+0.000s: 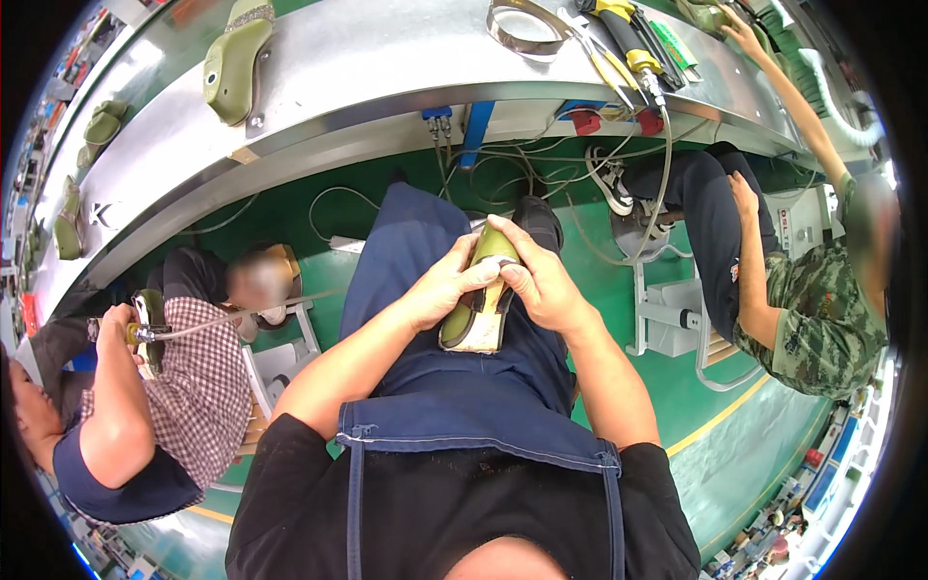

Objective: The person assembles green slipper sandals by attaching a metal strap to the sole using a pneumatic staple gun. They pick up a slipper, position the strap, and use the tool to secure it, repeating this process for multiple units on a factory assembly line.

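Above my apron-covered lap I hold a green shoe last (471, 333) that has dark and tan upper material around it. Its green toe end points away from me, and a pale flat end faces me. My left hand (445, 283) is wrapped along the last's left side. From the other side my right hand (544, 287) grips it. Both thumbs press on the top, close to a pale patch near the middle. My palms and fingers hide much of the sides.
Ahead runs a metal bench (387, 48) bearing another green shoe last (237, 72), a strap loop (527, 29), pincers (599, 53) and a yellow-black air tool (628, 39) with a hose. Co-workers sit at the left (193, 377) and right (812, 319). Hoses (667, 164) hang below the bench.
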Demonstrator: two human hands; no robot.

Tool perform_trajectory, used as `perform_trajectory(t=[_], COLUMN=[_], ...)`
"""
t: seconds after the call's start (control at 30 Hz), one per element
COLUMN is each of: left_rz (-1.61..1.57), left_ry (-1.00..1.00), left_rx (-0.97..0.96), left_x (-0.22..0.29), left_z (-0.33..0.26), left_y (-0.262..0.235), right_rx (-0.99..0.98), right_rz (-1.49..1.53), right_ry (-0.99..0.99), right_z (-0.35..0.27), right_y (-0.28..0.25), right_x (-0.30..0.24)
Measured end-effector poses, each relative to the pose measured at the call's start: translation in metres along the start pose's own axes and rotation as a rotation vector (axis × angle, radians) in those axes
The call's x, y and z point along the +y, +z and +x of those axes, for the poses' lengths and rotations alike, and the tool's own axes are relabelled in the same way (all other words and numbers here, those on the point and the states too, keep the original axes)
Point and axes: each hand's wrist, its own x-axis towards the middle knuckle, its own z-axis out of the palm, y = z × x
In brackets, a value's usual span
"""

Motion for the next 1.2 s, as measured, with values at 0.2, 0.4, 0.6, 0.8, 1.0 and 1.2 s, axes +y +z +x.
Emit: perform_trajectory(t=[0.2,0.4,0.6,0.8,1.0,1.2], left_rz=[0.192,0.308,0.340,0.835,1.166,1.497], left_ry=[0.172,0.156,0.325,0.788,1.258,1.398], left_rx=[0.092,0.054,0.108,0.246,0.334,0.257], left_x=[-0.033,-0.043,-0.021,0.032,0.093,0.148], left_z=[0.003,-0.008,-0.026,-0.032,-0.038,-0.045], left_y=[-0.008,-0.007,0.004,-0.010,-0.022,-0.026], right_rx=[0.063,-0.015,-0.068,-0.062,-0.030,0.094], right_rz=[-0.125,0.054,-0.136,-0.032,0.258,0.330], right_ry=[-0.138,-0.010,-0.168,-0.219,0.006,0.080], right_z=[-0.001,-0.017,-0.016,-0.013,-0.009,0.018], right_y=[0.011,0.017,0.013,0.013,0.029,0.041], right_x=[0.009,0.011,-0.031,-0.077,-0.114,-0.136])
